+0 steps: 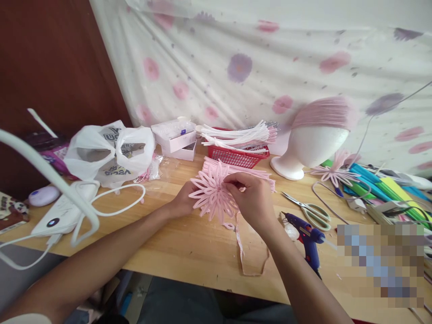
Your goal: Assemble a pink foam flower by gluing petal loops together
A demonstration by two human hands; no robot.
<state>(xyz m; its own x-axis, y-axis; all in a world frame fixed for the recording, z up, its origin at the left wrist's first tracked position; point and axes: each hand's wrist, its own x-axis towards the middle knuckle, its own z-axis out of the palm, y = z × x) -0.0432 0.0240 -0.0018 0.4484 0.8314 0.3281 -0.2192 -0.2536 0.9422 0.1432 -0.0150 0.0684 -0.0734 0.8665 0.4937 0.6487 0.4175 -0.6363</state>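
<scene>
A pink flower of looped pipe-cleaner petals [211,191] is held above the table. My left hand [184,200] grips it from behind at its left side; the petals cover most of those fingers. Over the flower's middle, my right hand [251,198] has thumb and fingers closed in a pinch; whatever is between their tips is hidden. Just beyond the flower lies a bundle of pink pipe cleaners [249,171]. Below it on the wood are a small pink loop [229,226] and a thin measuring tape [240,249].
To the right lie scissors [312,211] and a blue glue gun [305,234]. A red basket [236,155] of white pipe cleaners, white boxes [175,137] and a foam head [313,144] stand at the back. A plastic bag [97,153] and a cabled white device [67,207] are left.
</scene>
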